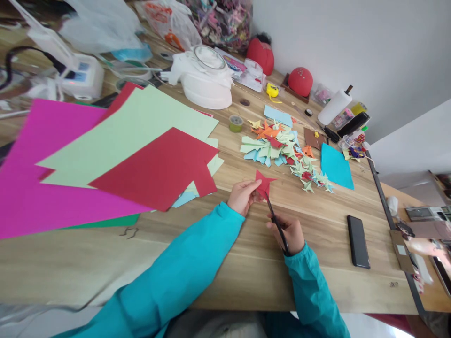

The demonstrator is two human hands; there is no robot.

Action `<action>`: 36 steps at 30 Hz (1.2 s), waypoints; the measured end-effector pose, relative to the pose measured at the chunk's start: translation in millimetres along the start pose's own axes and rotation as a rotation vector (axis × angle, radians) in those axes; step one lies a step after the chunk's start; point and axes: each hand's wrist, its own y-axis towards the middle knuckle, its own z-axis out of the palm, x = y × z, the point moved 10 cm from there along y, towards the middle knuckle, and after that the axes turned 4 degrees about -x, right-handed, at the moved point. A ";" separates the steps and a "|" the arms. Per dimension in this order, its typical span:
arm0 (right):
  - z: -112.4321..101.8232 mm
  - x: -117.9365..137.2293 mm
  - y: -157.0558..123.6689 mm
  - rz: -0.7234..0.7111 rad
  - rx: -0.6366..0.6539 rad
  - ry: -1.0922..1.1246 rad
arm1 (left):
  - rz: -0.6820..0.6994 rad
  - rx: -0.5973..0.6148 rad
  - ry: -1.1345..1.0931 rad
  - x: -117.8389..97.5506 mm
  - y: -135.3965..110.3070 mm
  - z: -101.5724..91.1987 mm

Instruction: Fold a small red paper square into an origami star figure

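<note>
Between the thumb and fingers of my left hand (pixel 243 196) is a red paper star (pixel 263 183) with pointed tips. My right hand (pixel 289 232) grips a pair of black scissors (pixel 276 223), fingers closed round the handles. The scissors' tip touches or lies very near the star's lower edge; whether the blades are parted I cannot tell. Just beyond the hands lies a heap of folded paper stars (pixel 282 145) in green, blue, orange and red. To the left, a red paper sheet (pixel 158 169) rests over pale green paper (pixel 141 126) and magenta paper (pixel 66 155).
A black phone (pixel 358 241) lies at the right. A turquoise paper square (pixel 337 165) sits beyond it. A tape roll (pixel 236 123), a white bundle (pixel 204 82), a yellow tape measure (pixel 272 90) and a red pincushion (pixel 300 80) stand towards the back. A wall rises behind.
</note>
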 end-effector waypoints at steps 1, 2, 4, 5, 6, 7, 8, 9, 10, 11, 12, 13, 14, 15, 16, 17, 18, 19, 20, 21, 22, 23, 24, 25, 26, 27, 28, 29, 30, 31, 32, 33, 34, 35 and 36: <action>0.2 -0.3 -0.1 0.002 0.002 -0.001 | 0.001 0.002 0.003 -0.1 -0.1 0.2; 0.0 -0.3 -0.2 0.002 0.000 -0.001 | 0.002 0.002 0.004 -0.1 -0.1 0.3; -0.6 -0.2 -0.2 0.002 -0.008 0.002 | 0.000 0.004 0.002 0.1 0.0 0.4; -0.9 -0.3 -0.3 0.002 -0.012 0.004 | -0.001 0.003 -0.002 0.2 0.2 0.4; -0.8 -0.4 -0.3 0.004 -0.012 0.004 | -0.002 0.002 -0.006 0.3 0.3 0.2; -0.6 -0.6 -0.3 0.005 -0.010 0.002 | -0.003 0.001 -0.008 0.4 0.4 0.1; -0.5 -0.6 -0.3 0.004 -0.008 0.000 | -0.006 0.001 -0.010 0.5 0.5 0.2; -0.2 -0.5 -0.3 0.002 -0.004 -0.002 | -0.008 0.001 -0.011 0.5 0.4 0.3; -0.1 -0.3 -0.3 -0.001 -0.003 -0.003 | -0.010 0.002 -0.013 0.4 0.3 0.6; -0.3 -0.3 -0.3 -0.002 -0.002 -0.003 | -0.012 0.003 -0.015 0.3 0.2 0.9; -0.3 -0.5 -0.2 -0.002 -0.001 -0.002 | -0.012 0.004 -0.018 0.1 0.0 1.1; -0.2 -1.0 -0.3 0.003 0.001 -0.001 | -0.011 0.005 -0.022 -0.2 -0.2 1.3; -0.3 -1.7 -0.3 0.008 0.001 0.000 | -0.010 0.006 -0.025 -0.4 -0.3 1.5; -0.1 -2.7 -0.5 0.016 0.004 0.000 | -0.009 0.007 -0.027 -0.4 -0.4 1.5; 0.2 -3.7 -0.6 0.025 0.007 0.000 | -0.008 0.007 -0.028 -0.3 -0.4 1.5; 0.7 -4.9 -0.7 0.034 0.011 0.000 | -0.007 0.006 -0.028 -0.2 -0.4 1.2; 1.1 -5.9 -0.8 0.042 0.015 0.004 | -0.006 0.006 -0.027 -0.1 -0.2 1.0; 1.5 -6.6 -0.7 0.047 0.018 0.009 | -0.005 0.004 -0.026 -0.1 -0.1 0.7; 1.9 -6.9 -0.6 0.048 0.020 0.016 | -0.003 0.001 -0.025 -0.2 0.2 0.2; 1.9 -6.9 -0.4 0.045 0.020 0.023 | 0.000 -0.004 -0.024 -0.6 0.4 -0.4; 1.6 -6.6 -0.2 0.041 0.015 0.030 | 0.004 -0.007 -0.022 -1.2 0.7 -0.8; 1.4 -6.1 -0.1 0.036 0.013 0.034 | 0.010 -0.011 -0.022 -2.2 0.9 -1.3; 1.1 -5.5 0.0 0.031 0.011 0.037 | 0.018 -0.017 -0.023 -3.4 1.2 -2.0; 0.8 -4.6 -0.2 0.027 0.011 0.037 | 0.027 -0.022 -0.025 -4.6 1.5 -2.6; 0.4 -3.4 -0.5 0.022 0.012 0.037 | 0.035 -0.026 -0.029 -5.7 1.9 -3.1; 0.0 -2.0 -0.9 0.019 0.013 0.037 | 0.042 -0.029 -0.032 -6.8 2.3 -3.7; -0.6 -0.4 -1.3 0.016 0.014 0.039 | 0.049 -0.032 -0.035 -7.8 2.8 -4.4; -1.6 1.1 -1.7 0.017 0.013 0.045 | 0.057 -0.035 -0.039 -8.7 3.4 -5.2; -2.9 2.4 -2.0 0.020 0.010 0.051 | 0.065 -0.041 -0.045 -9.8 4.1 -6.3; -4.7 3.4 -1.9 0.025 0.002 0.057 | 0.074 -0.053 -0.053 -10.9 4.7 -8.0; -7.4 4.1 -1.4 0.030 -0.014 0.061 | 0.081 -0.068 -0.063 -11.9 5.3 -9.9; -11.4 4.2 -0.5 0.035 -0.040 0.057 | 0.083 -0.082 -0.074 -12.4 5.8 -11.6; -17.6 3.8 1.0 0.037 -0.086 0.040 | 0.082 -0.093 -0.082 -12.7 6.2 -13.0; -25.3 2.6 2.6 0.039 -0.142 0.009 | 0.078 -0.100 -0.086 -12.6 6.4 -13.7; -35.7 1.3 4.1 0.037 -0.223 -0.042 | 0.070 -0.098 -0.085 -12.2 6.5 -13.5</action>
